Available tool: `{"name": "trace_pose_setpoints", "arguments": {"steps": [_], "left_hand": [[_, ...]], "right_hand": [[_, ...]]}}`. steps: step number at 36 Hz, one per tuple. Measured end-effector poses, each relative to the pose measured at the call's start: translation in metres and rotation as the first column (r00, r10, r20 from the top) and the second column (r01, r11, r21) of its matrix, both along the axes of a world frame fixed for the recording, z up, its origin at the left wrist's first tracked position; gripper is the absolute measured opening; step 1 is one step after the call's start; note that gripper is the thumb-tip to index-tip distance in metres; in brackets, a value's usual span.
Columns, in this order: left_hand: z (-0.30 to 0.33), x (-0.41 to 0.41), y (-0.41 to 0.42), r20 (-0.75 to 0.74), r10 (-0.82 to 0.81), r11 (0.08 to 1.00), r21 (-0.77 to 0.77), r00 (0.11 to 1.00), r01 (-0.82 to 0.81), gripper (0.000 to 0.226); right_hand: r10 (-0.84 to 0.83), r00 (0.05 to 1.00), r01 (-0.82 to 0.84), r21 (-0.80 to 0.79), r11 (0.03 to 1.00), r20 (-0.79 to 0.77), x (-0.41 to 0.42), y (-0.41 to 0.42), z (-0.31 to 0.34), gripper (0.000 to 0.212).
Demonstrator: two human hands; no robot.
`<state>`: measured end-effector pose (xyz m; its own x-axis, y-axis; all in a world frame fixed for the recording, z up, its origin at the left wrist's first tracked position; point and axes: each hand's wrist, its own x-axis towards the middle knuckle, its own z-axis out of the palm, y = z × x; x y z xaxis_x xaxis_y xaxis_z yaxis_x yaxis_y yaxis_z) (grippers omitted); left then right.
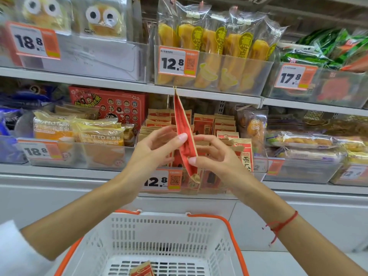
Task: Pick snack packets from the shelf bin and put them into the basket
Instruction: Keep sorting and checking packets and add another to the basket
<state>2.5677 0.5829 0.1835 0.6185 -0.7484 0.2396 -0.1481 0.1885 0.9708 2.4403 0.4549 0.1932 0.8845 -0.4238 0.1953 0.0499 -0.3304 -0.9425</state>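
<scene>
Open air lies between the shelf bin (191, 188) and the white basket (171, 232) below. Your left hand (157, 146) and right hand (211, 154) both pinch the red snack packet (184, 128) upright, edge-on, before the bin.

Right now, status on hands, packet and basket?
Left hand and right hand both pinching red snack packet, edge-on above white basket. One packet already inside. Drop path clear.

Basket (171, 234) mouth open below — 1 packet (142, 270) on floor.
</scene>
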Motion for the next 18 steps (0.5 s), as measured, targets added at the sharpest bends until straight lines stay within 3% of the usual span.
{"name": "trace_pose_setpoints", "arguments": {"steps": [3,8,13,18], "left_hand": [[0.003,0.0,0.001,-0.036,-0.074,0.996,0.041,0.997,0.075,0.061],[0.004,0.004,0.004,-0.06,-0.022,0.999,0.047,0.998,0.025,0.074],[0.002,0.007,0.005,-0.064,0.023,0.997,0.072,0.998,-0.019,0.086],[-0.003,-0.003,0.002,0.058,0.038,0.99,0.131,0.998,-0.045,0.091]], "right_hand": [[0.063,0.998,-0.062,0.028,0.998,-0.029,0.0,-0.001,-0.001,0.045],[0.096,0.995,-0.096,-0.014,0.995,-0.01,-0.001,0.003,-0.001,0.046],[0.018,0.99,0.01,-0.197,0.98,0.137,-0.001,0.013,-0.002,0.039],[-0.066,0.954,0.124,-0.184,0.975,0.292,0.003,0.013,-0.002,0.024]]}}
